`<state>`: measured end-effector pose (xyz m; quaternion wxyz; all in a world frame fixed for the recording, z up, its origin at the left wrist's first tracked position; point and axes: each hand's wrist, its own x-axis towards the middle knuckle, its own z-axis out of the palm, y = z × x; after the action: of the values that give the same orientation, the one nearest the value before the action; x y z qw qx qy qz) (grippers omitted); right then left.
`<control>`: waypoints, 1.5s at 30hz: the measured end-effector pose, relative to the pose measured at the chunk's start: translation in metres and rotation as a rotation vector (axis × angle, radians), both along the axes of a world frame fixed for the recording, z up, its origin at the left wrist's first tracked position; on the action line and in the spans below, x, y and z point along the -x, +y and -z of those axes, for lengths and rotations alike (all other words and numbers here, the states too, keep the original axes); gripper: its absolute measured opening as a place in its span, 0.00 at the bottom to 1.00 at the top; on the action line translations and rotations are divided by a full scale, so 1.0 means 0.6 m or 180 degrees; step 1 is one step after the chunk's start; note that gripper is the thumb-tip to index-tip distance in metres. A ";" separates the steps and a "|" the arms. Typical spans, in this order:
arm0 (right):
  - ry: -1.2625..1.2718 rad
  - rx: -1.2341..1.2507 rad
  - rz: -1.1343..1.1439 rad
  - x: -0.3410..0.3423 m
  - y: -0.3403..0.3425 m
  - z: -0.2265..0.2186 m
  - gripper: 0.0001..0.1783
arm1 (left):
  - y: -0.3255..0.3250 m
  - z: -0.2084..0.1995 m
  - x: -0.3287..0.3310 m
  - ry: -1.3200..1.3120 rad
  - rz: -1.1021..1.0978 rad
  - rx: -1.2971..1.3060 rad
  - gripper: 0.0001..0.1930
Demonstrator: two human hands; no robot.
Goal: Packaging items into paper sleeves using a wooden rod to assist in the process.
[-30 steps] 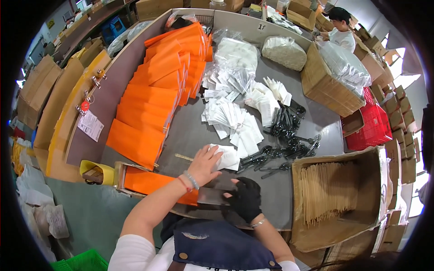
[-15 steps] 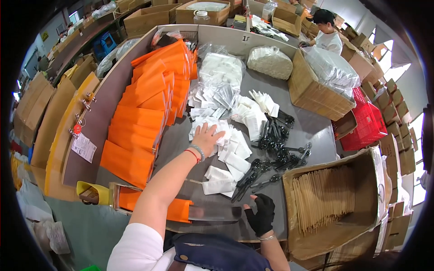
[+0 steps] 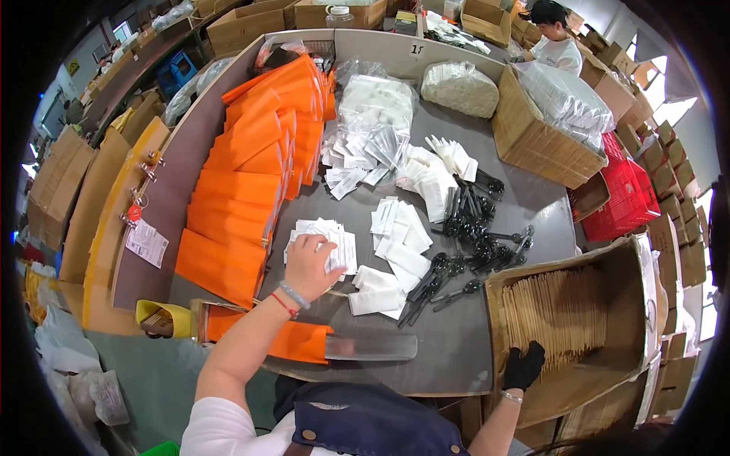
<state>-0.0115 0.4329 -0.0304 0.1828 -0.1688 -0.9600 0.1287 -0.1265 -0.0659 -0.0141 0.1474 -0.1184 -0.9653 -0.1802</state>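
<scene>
Now farther apart, left hand (image 3: 308, 266) is resting spread on packets (image 3: 342, 247); right hand (image 3: 525, 367) is reaching over carton edge (image 3: 496, 308) to sticks (image 3: 559, 311), grip unclear, bare worktop (image 3: 452, 346) between.

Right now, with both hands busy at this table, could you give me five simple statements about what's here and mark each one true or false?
1. The right hand is at the open cardboard box that holds thin wooden sticks. True.
2. The left hand is over a pile of white packets. True.
3. Both hands wear black gloves. False: only the right hand is gloved; the left hand is bare.
4. The fanned orange pieces lie to the right of the black utensils. False: the orange pieces lie to the left of the black utensils.
5. The red crate is in the middle of the table. False: the red crate is beyond the table's right side.
</scene>
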 end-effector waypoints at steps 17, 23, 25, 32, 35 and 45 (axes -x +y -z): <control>-0.1078 -0.0702 0.0426 0.009 -0.003 0.010 0.05 | 0.057 0.020 0.058 -0.0044 -0.0736 0.0352 0.09; -0.1333 -0.0847 0.0463 0.005 0.000 0.003 0.06 | 0.061 0.000 0.069 -0.0846 -0.1013 -0.0193 0.05; -0.1419 -0.0740 0.0303 -0.003 0.001 -0.001 0.10 | 0.072 0.006 0.071 -0.0077 -0.0812 -0.0260 0.05; -0.1186 -0.0677 0.0365 0.003 0.000 0.006 0.08 | 0.180 0.088 0.096 0.0289 0.1085 -0.0177 0.07; -0.1416 -0.0521 0.0399 -0.005 0.006 0.000 0.08 | 0.175 0.081 0.073 -0.0412 0.0797 0.0009 0.08; 0.1021 0.1603 0.0084 -0.008 -0.069 -0.015 0.09 | 0.155 0.034 0.028 -0.0739 0.0474 -0.0251 0.22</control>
<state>-0.0069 0.3914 -0.0214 0.2861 -0.1988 -0.8544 0.3854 -0.1434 0.0270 -0.0342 0.0256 -0.1622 -0.9565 -0.2410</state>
